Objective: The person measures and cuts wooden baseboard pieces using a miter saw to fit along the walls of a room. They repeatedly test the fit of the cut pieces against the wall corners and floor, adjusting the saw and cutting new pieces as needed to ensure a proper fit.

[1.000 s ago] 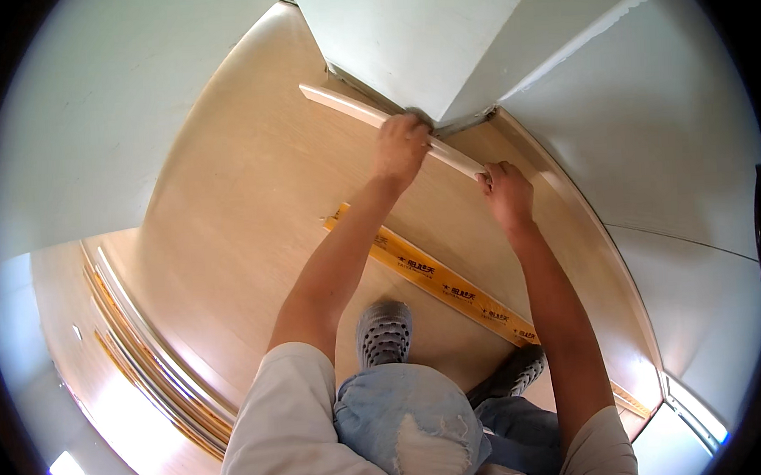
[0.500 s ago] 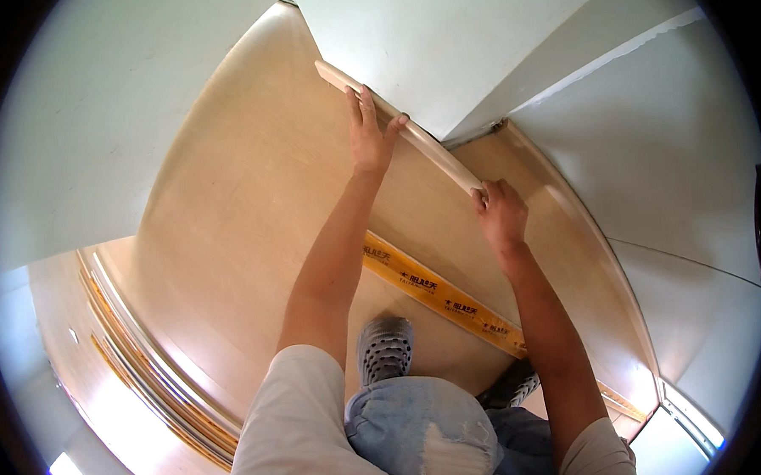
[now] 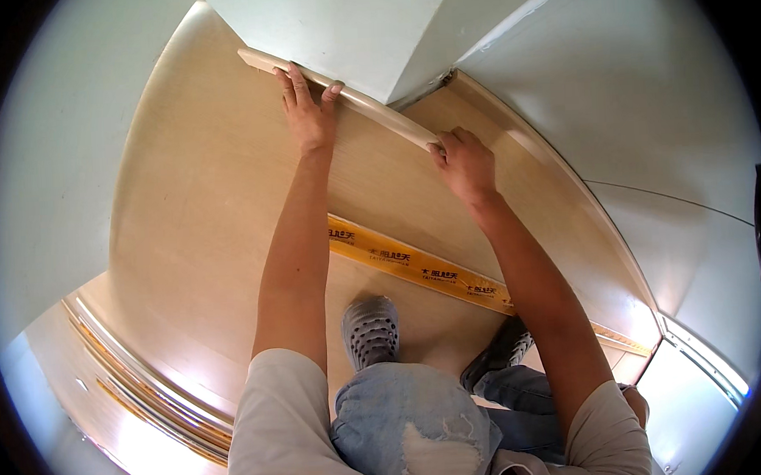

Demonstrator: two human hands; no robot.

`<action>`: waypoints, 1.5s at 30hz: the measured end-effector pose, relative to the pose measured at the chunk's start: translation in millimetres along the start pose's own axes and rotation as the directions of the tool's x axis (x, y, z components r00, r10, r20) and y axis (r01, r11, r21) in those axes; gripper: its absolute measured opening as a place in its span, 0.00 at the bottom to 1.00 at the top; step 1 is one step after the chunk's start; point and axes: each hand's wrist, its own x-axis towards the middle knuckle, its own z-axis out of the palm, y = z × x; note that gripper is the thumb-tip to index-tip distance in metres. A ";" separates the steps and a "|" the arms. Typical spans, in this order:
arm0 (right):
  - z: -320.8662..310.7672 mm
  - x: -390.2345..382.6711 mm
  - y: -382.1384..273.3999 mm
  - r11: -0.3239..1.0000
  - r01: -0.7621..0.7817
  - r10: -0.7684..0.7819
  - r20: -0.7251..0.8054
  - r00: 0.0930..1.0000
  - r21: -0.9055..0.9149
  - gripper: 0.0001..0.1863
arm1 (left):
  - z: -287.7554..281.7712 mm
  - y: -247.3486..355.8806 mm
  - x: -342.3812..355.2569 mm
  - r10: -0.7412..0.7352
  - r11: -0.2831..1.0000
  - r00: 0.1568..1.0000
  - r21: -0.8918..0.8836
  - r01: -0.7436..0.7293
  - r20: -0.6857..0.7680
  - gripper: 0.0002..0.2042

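- Along foot of jutting pale wall [image 3: 338, 36], far side: pale wood-look strip [image 3: 384, 116] is held, its L stretch close up to the wall, looks to be touching; R stretch runs past the wall corner, over the recess.
- Just changed: 1 s ago strip was held off the wall, L hand closed round its middle; now it's up by the wall foot, L hand shifted toward far L end. Means strip is being lined up w/ the wall, not carried free (my read).
- L hand [image 3: 311, 117]: fingers spread, tips on strip's near face, thumb apart, on it farther R. Steadying more than gripping, I'd say.
- R hand [image 3: 465, 162]: thumb + curled fingers pinching strip's R end; underside hidden, can't tell how far they wrap.
- R end stands clear of the fitted skirting [image 3: 511, 117] on R, so fit there can't be judged.
- Nearer, on wood-look floor [image 3: 191, 178]: yellow-orange flat length [image 3: 424, 269], partly behind both forearms; grey clog [image 3: 372, 327] just nearer.
- Near L: bundle of long thin strips [image 3: 149, 390], well apart from both hands.
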 end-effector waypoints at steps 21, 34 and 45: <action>-7.5 -52.6 27.5 0.999 0.028 -0.027 0.027 0.999 -0.040 0.12 | -27.9 -9.3 -19.0 0.112 0.971 0.993 -0.212 -0.115 -0.026 0.30; -2.8 3.5 -17.0 0.986 0.081 -0.060 0.143 0.988 -0.144 0.11 | -19.3 -38.8 26.3 0.016 0.993 0.995 -0.118 -0.028 -0.102 0.29; -6.5 29.6 -16.2 0.999 0.042 -0.035 0.220 0.975 -0.027 0.13 | -20.4 -47.7 36.9 -0.025 0.998 1.000 -0.061 0.026 0.006 0.36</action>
